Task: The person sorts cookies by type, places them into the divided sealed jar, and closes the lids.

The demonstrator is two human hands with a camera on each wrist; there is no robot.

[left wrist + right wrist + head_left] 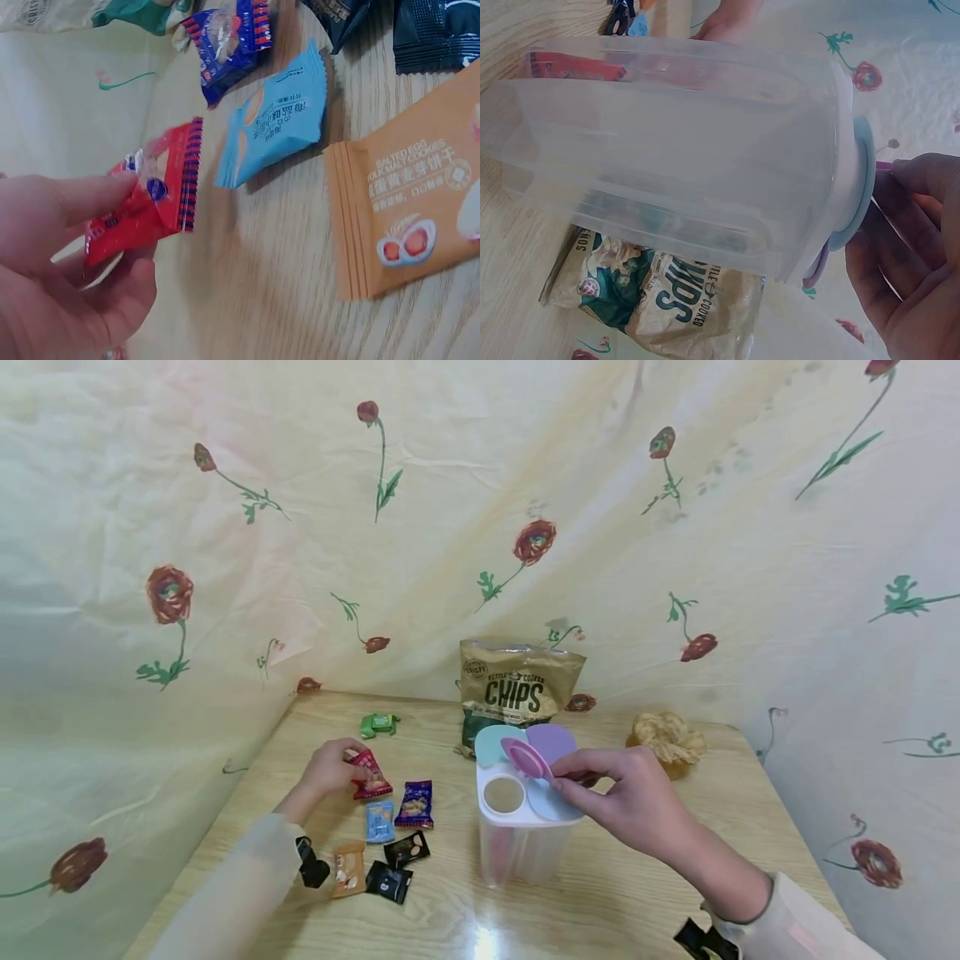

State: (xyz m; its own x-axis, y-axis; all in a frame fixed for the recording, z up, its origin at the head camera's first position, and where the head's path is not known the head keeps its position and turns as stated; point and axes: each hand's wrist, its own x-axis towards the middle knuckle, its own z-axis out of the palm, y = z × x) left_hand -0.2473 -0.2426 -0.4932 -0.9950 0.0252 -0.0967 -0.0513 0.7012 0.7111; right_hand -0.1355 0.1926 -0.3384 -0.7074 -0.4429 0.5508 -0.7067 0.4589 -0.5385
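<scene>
Nearest on the bench lie an orange packet and two black packets. To their right stands an upright clear container; a red item shows low inside. Right hand: fingers pinch the raised pink lid. Left hand: fingers pinch a red packet, beyond the blue packet. Farther back: chips bag, behind the container; green packet, far left.
</scene>
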